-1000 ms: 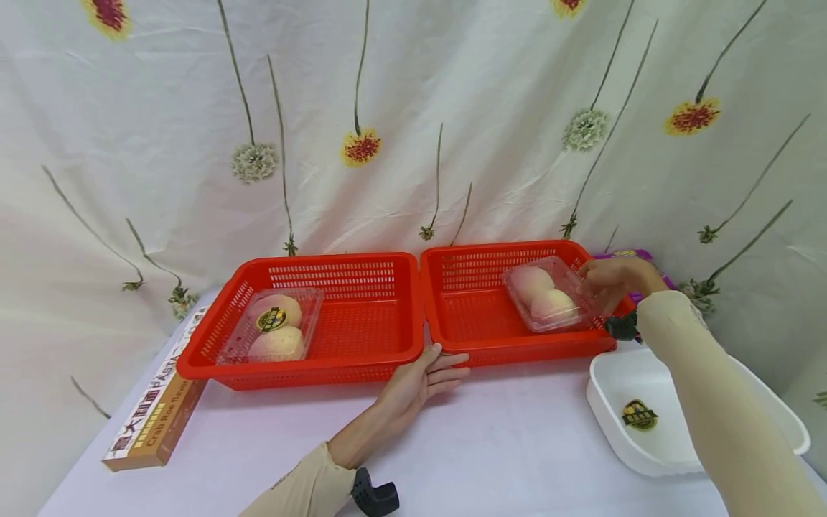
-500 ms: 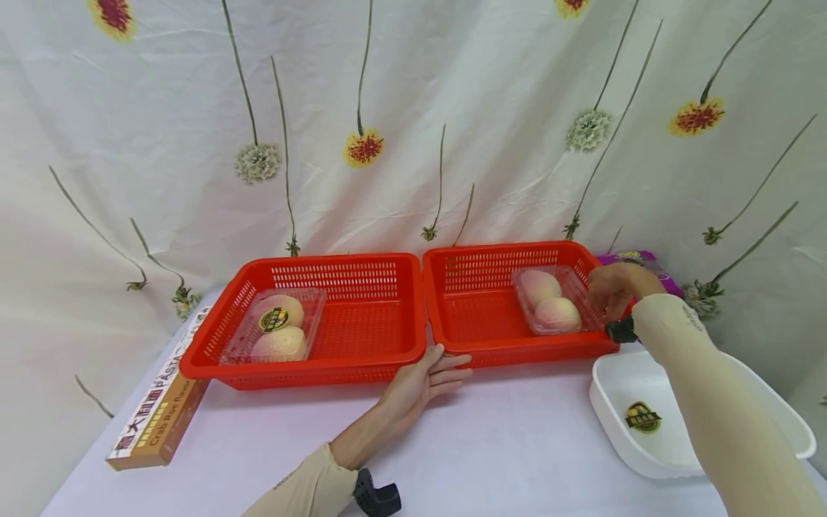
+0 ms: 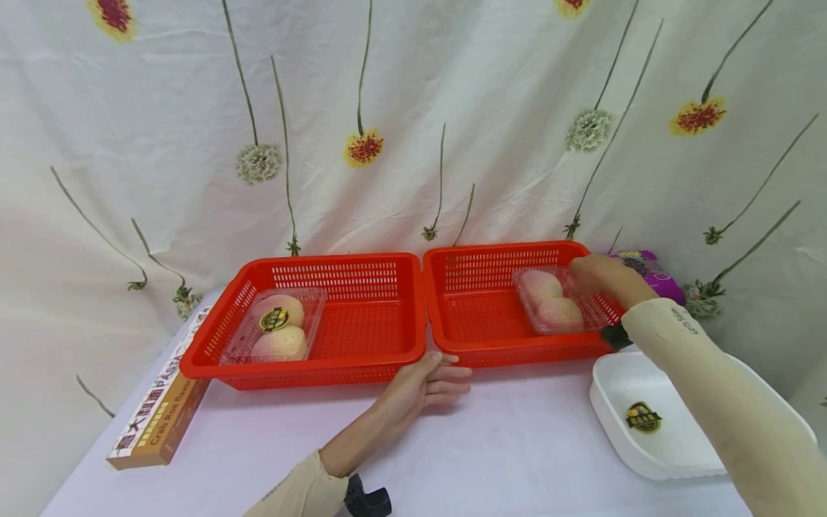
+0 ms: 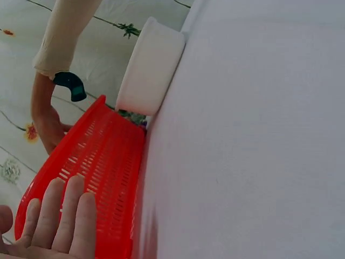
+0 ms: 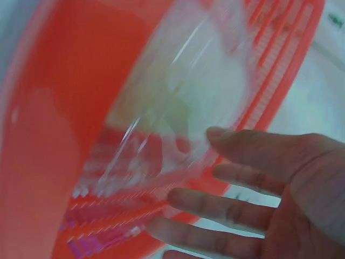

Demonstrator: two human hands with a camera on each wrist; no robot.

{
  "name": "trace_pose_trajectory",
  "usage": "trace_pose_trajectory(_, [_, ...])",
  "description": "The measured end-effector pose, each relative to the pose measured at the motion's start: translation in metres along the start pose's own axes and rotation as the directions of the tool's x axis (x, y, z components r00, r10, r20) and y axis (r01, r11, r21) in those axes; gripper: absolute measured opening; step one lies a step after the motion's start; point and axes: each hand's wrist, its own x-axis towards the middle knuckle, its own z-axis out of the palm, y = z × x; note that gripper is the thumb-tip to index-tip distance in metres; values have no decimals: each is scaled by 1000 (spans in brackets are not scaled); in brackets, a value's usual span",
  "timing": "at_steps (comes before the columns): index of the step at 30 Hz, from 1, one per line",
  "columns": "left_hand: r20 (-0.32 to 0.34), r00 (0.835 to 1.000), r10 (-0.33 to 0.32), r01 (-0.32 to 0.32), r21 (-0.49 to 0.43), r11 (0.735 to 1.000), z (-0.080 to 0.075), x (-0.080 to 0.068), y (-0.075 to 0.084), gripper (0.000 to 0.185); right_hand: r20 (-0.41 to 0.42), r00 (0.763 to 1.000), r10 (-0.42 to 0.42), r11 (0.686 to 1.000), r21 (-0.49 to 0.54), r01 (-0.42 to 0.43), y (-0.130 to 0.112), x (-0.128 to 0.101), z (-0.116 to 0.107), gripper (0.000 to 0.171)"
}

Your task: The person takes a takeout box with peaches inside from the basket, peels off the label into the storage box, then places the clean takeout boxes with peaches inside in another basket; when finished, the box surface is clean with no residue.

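- While your right hand (image 3: pixel 597 276) hangs over the far right corner of the right basket (image 3: pixel 478 345), its fingers (image 5: pixel 237 178) are spread and straight, and they hold nothing; the wrist view shows their tips at the edge of the clear fruit box (image 3: pixel 557 300), though whether they quite touch it you cannot tell.
- That box lies just left of and a little nearer than your right hand, inside the right basket against its right wall, with its long axis running from far left to near right.
- Your right hand is by far the nearer one to it; your left is well apart, across the basket.
- Your left hand (image 3: pixel 423 382) lies on the white desk (image 3: pixel 504 445) with its fingers straight and close together, and its tips rest against the near rim where the two baskets meet.
- Count two red baskets side by side: the right one and the left basket (image 3: pixel 304 370).
- Count two clear boxes, one per basket, each with two pale peaches; the second box (image 3: pixel 274 327) sits at the left of its basket and bears a round label.
- One white tub (image 3: pixel 672 438) stands near right with a sticker inside, one pasta carton (image 3: pixel 158 406) lies at the left, and one purple packet (image 3: pixel 649 271) shows behind your right hand.
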Motion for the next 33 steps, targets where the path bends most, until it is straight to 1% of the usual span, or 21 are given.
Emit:
trace_pose_trajectory(2, [49, 999, -4, -1, 93, 996, -5, -8, 4, 46, -36, 997, -72, 992, -104, 68, -11, 3, 2, 26])
trace_pose_trajectory(4, [95, 995, 6, -26, 219, 975, -10, -18, 12, 41, -66, 991, -120, 978, -181, 106, -25, 4, 6, 32])
trace_pose_trajectory(5, [115, 993, 16, -49, 288, 957, -12, -24, 19, 38, -88, 985, -147, 968, -218, 125, -33, 5, 9, 33])
trace_pose_trajectory(7, [150, 988, 39, -101, 438, 893, -19, -38, 36, 33, -126, 975, -185, 949, -279, 144, -50, 5, 15, 36])
trace_pose_trajectory(9, [151, 987, 53, -131, 575, 808, -27, -54, 58, 28, -166, 963, -212, 940, -305, 155, -68, 3, 20, 43])
trace_pose_trajectory(10, [144, 987, 76, -151, 637, 756, -31, -62, 69, 27, -187, 955, -229, 936, -312, 164, -77, 2, 22, 45])
trace_pose_trajectory(11, [125, 986, 106, -163, 697, 699, -37, -70, 81, 26, -203, 947, -247, 933, -314, 176, -85, 1, 24, 47])
trace_pose_trajectory(12, [100, 983, 152, -174, 759, 628, -43, -78, 93, 27, -207, 945, -253, 936, -301, 184, -94, -1, 24, 51])
trace_pose_trajectory(13, [58, 978, 200, -163, 813, 559, -50, -86, 103, 28, -210, 941, -264, 937, -287, 199, -103, -2, 24, 56])
trace_pose_trajectory(14, [13, 965, 263, -146, 859, 491, -59, -93, 113, 30, -214, 935, -282, 937, -270, 220, -111, -3, 25, 58])
trace_pose_trajectory(15, [-39, 945, 326, -109, 900, 423, -68, -100, 122, 34, -215, 930, -298, 939, -243, 245, -120, -3, 25, 60])
trace_pose_trajectory(16, [-92, 919, 383, -55, 933, 356, -79, -106, 129, 37, -217, 922, -321, 936, -218, 275, -129, -3, 26, 61])
trace_pose_trajectory(17, [-151, 894, 421, 21, 954, 299, -90, -112, 135, 42, -219, 914, -343, 934, -181, 307, -138, -3, 27, 61])
trace_pose_trajectory(18, [-211, 871, 444, 103, 962, 254, -103, -118, 139, 48, -218, 908, -359, 932, -138, 335, -147, -2, 28, 62])
trace_pose_trajectory(20, [-324, 831, 453, 256, 945, 206, -128, -126, 143, 57, -214, 892, -397, 917, -50, 396, -163, 0, 30, 62])
trace_pose_trajectory(22, [-418, 797, 435, 382, 908, 172, -154, -132, 141, 65, -194, 886, -421, 898, 48, 438, -181, 3, 32, 64])
trace_pose_trajectory(23, [-462, 783, 417, 432, 886, 169, -165, -135, 139, 67, -180, 884, -432, 885, 106, 454, -190, 4, 33, 66])
trace_pose_trajectory(25, [-521, 762, 386, 490, 852, 184, -187, -139, 133, 68, -147, 878, -456, 854, 205, 478, -209, 9, 35, 71])
trace_pose_trajectory(26, [-542, 756, 366, 510, 839, 190, -196, -141, 130, 68, -131, 873, -470, 837, 248, 488, -218, 11, 36, 73])
trace_pose_trajectory(29, [-584, 758, 291, 540, 812, 222, -215, -146, 123, 66, -87, 869, -487, 801, 353, 484, -246, 20, 40, 78])
trace_pose_trajectory(33, [-599, 762, 245, 546, 799, 253, -227, -147, 117, 62, -34, 889, -457, 782, 460, 420, -277, 32, 46, 82])
